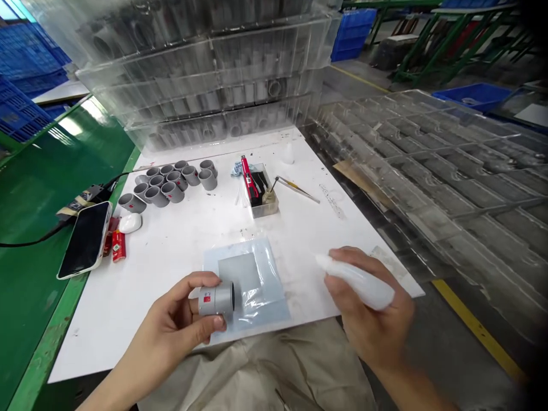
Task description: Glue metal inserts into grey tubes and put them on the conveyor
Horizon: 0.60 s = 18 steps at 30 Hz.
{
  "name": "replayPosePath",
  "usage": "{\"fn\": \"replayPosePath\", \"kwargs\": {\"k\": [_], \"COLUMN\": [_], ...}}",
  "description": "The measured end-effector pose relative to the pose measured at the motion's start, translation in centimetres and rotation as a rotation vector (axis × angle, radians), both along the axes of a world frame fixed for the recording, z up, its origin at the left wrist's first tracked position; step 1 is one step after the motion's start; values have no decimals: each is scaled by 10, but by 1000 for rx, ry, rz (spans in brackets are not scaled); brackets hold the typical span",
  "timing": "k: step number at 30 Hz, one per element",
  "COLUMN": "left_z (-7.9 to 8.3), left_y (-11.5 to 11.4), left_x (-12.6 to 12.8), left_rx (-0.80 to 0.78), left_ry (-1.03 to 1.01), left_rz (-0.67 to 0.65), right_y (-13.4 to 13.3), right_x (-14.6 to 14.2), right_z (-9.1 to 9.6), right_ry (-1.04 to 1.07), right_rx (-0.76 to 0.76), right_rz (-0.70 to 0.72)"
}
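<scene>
My left hand (184, 319) grips a short grey pipe fitting (216, 299) on its side, thumb below and fingers above. The fitting carries a small red mark, and its open end faces right. Beneath it lies a pale blue sheet in clear plastic (274, 291) with a grey rectangle on it. Off to the right, my right hand (377, 314) is closed around a white squeeze bottle (363, 282), slightly blurred, its tip pointing left. The bottle and the fitting are well apart.
Several grey pipe fittings (173, 191) stand at the back left. A small clear box (265, 208) holds a red-handled tool (247, 174); tweezers (299, 189) lie beside it. A phone (85, 238) rests at the left edge. Stacked clear bins (197, 74) rise behind; clear trays (428, 165) stand right.
</scene>
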<state>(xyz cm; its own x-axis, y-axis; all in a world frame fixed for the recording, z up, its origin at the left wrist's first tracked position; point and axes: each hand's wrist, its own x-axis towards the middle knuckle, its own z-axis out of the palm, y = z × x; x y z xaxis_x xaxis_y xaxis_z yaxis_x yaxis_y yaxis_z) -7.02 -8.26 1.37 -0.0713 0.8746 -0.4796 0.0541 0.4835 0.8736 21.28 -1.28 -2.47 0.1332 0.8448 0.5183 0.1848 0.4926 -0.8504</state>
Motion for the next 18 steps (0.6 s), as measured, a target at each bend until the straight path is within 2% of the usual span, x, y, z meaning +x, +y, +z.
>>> {"fn": "replayPosePath", "kwargs": {"k": [4,8,12,18], "left_z": [1,0,-5,-7], "left_y": [-7,-6,-5,-2], "left_x": [5,3,1,2], "left_rx": [-4,-19,9,1], "left_ry": [28,50,52,22], "left_rz": [-21,-24,-60,-46], "right_y": [-20,-27,-28,-30], "right_x": [-16,-29,-39,-52], "right_z": [-12,-14,-9,-12], "right_ry": [195,297,332,225], "right_rx": [-140,-186,-165,-20], "right_rz": [71,83,169,174]}}
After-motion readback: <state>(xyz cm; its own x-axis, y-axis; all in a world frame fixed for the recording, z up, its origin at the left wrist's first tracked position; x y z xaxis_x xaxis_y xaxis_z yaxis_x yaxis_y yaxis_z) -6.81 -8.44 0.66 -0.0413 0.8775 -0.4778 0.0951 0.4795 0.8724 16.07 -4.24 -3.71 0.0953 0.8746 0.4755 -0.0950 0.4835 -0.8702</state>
